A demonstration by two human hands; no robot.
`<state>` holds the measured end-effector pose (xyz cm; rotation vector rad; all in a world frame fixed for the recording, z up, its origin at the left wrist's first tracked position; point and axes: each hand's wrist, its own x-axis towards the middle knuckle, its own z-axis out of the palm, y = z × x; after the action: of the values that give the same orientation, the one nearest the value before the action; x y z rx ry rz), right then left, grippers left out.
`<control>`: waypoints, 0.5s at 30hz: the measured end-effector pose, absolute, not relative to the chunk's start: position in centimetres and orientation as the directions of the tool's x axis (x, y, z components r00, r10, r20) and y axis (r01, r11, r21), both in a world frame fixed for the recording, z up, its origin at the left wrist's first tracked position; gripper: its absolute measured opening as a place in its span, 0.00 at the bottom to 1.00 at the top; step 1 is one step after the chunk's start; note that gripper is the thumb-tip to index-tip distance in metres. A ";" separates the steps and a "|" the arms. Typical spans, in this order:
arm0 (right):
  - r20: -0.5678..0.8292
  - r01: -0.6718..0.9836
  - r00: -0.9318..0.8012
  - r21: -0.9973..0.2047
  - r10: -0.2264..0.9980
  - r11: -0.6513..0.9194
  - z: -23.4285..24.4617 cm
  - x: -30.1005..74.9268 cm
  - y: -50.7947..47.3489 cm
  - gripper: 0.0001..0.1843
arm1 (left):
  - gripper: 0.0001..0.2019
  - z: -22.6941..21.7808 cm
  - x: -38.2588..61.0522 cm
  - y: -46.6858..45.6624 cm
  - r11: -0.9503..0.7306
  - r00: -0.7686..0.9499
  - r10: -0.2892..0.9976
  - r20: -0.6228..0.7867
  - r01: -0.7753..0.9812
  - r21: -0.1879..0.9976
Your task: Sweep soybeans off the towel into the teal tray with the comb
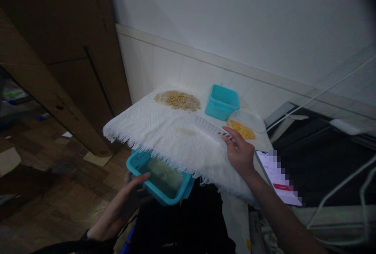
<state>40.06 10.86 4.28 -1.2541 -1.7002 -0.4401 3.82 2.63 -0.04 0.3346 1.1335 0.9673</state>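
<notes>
My left hand (132,192) grips the side of a teal plastic tub (170,201), thumb over its rim. Pale, rice-like grains (164,172) lie in this tub, which is held under the fringed front edge of a white cloth (152,128). In my right hand (241,154) is a white slotted plastic strip (209,125), its long edge low over or on the cloth; I cannot tell which. A small patch of pale grains (184,130) lies left of the strip. Farther back spreads a heap of yellowish soybeans (178,100) mixed with paler grains.
A second teal tub (223,103) stands at the back of the table near the wall. Beside it lies a yellow cloth-like item (241,129). A lit phone (279,179) is at the right, by a dark case and white cables. Large cardboard (64,70) stands left.
</notes>
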 end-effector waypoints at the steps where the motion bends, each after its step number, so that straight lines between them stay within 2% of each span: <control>1: 0.830 0.872 -0.044 -0.240 0.557 0.426 4.0 40.3 11.0 0.15 | 0.45 -0.3 4.1 2.6 0.579 0.089 0.779 -0.621 -0.481 0.658; 6: 0.808 0.846 -0.122 -0.219 0.576 0.487 3.2 39.9 10.0 0.15 | 0.51 -1.3 5.1 2.5 0.583 0.075 0.767 -0.637 -0.497 0.643; 10: 0.825 0.833 -0.193 -0.149 0.531 0.533 3.4 39.5 8.9 0.16 | 0.49 -1.2 5.5 2.3 0.578 0.088 0.776 -0.624 -0.496 0.648; 15: 0.794 0.844 -0.240 -0.114 0.559 0.525 3.8 39.1 6.9 0.18 | 0.48 -0.6 5.7 2.1 0.569 0.107 0.788 -0.606 -0.501 0.652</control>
<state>39.11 6.88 3.76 -1.1464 -1.9306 -0.4321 5.75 2.13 -0.57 0.3148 1.1051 0.9720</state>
